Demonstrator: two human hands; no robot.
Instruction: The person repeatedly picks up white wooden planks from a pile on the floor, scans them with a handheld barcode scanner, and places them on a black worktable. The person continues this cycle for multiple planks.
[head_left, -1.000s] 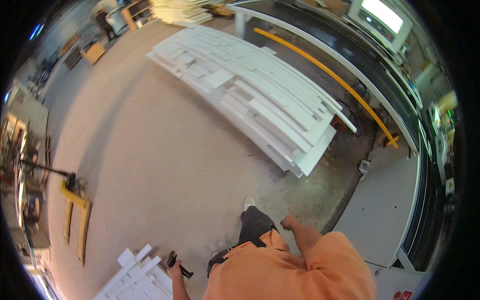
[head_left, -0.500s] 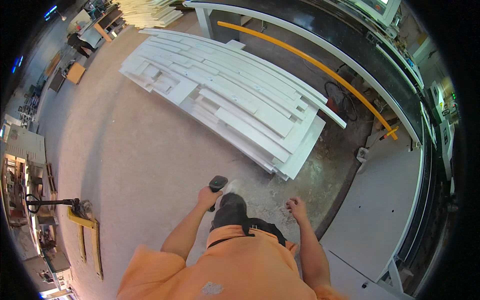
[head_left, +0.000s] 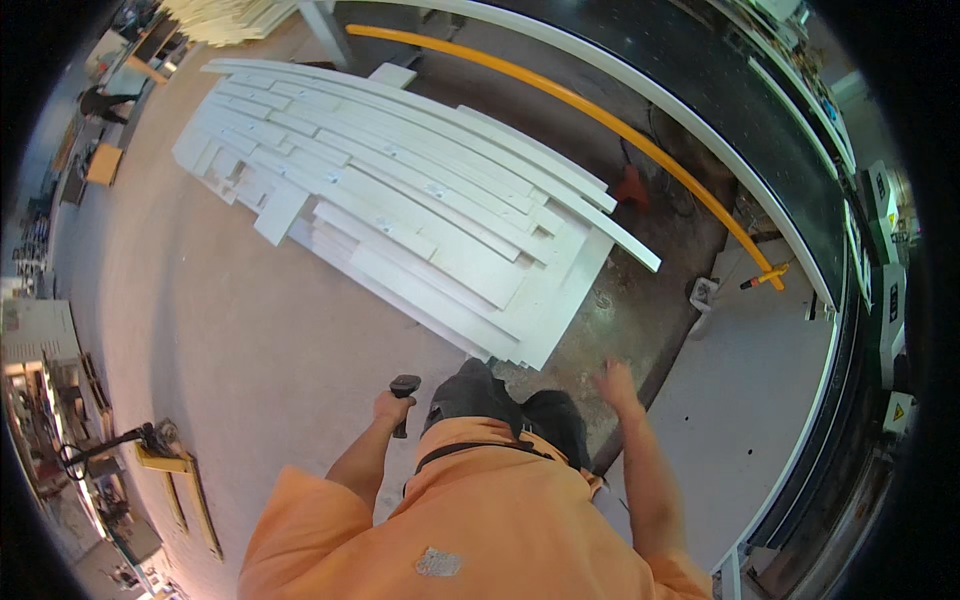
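My left hand [head_left: 388, 407] is closed around the grip of a black handheld scanner [head_left: 405, 385], its wide head sticking up above my fingers. My right hand [head_left: 617, 384] hangs in the air to the right of my legs, with nothing visible in it. Its fingers are slightly blurred but look loosely apart. Just ahead of my feet lies a long, low stack of white boards [head_left: 440, 245] of differing widths and lengths. Small labels show on several of them. Neither hand touches the boards.
A yellow bar [head_left: 570, 97] curves along a dark-topped machine [head_left: 730, 110] on the right, above a grey panel [head_left: 720, 400]. A yellow pallet truck [head_left: 170, 463] stands left. Far left, a person in dark clothing [head_left: 105, 103] bends near a box [head_left: 104, 164].
I have moved forward, so the board stack's near end now reaches my feet. My left hand keeps the scanner; my right hand has swung slightly forward.
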